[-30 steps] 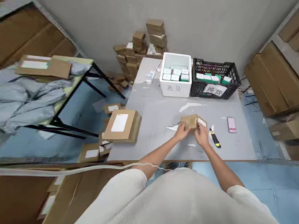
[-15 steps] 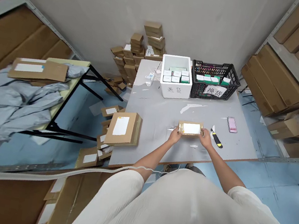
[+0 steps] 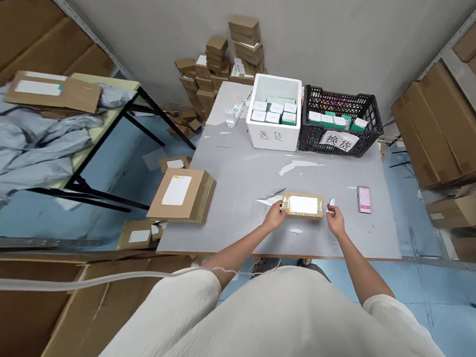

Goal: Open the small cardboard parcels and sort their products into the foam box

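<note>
A small cardboard box with a white label and shiny tape lies near the front of the grey table. My left hand is closed on its left end. Just off the box's right end, my right hand is closed around a utility knife. Only the knife's pale front end shows past the fingers; the palm hides its handle. A torn scrap of white wrapping lies beside the box's left end.
On the table stand a larger labelled carton, a white foam bin and a black crate, both holding small boxes. A phone lies at right. Stacked cartons rise behind; a cable crosses at left.
My right hand has left the box's right end and picked up the utility knife from the table. The left hand keeps its hold on the box. The view has shifted slightly.
</note>
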The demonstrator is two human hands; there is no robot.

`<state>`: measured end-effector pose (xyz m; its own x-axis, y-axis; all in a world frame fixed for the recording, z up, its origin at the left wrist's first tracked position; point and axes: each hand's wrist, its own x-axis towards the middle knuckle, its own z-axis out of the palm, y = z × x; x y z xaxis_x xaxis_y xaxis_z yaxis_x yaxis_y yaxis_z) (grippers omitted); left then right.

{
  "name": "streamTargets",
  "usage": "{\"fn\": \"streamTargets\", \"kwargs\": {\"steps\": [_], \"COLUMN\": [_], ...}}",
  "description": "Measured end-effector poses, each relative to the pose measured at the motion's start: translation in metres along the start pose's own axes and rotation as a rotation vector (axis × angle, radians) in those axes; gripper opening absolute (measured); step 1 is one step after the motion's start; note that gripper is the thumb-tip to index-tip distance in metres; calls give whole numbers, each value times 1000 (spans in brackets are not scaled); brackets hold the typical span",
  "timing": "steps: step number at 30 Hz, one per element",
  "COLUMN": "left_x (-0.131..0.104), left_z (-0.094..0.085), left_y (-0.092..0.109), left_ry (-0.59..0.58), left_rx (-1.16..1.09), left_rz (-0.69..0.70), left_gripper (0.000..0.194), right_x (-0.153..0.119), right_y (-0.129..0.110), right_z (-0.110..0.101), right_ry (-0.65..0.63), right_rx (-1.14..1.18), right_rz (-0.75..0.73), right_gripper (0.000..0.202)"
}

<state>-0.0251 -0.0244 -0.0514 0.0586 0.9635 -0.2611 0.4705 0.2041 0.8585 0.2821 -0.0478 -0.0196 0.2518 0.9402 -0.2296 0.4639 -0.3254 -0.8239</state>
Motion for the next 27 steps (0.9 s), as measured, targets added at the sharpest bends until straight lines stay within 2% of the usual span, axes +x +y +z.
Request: {"fn": "streamTargets", "kwargs": {"steps": [4,8,10,13,16,20,23,27], "left_x": [-6,-14,-18,-22,-24,-24,-18,-6], "left_z": [3,-3,-6,-8,-6,1,10,24], "left_y": [1,5,9,16,24,33,39,48], "left_ry": [32,51,56,62,65,65,45,12], "left_rx": [29,66,89,90,67,44,28,14], "left_rz": [-23,-47,-72,-94,-108,-124,-104,-96], "left_gripper": [47,49,51,55,56,56,58,61], "right_x": [9,10,10,11,16,29,41,60], "right_y": [29,53,61,71,79,78,63,25], "right_z": [-13,-11,-6,-4,-10,-30,-48,-72], "right_ry": [-61,-175,-202,-218,-210,-87,-42,-126], "right_rx": [-248,-535,-625,-689,-617,-333,-149,66], "right_rz": [147,291,280,219,136,22,97,103], "right_gripper": [44,58,62,56,39,24,28,36]}}
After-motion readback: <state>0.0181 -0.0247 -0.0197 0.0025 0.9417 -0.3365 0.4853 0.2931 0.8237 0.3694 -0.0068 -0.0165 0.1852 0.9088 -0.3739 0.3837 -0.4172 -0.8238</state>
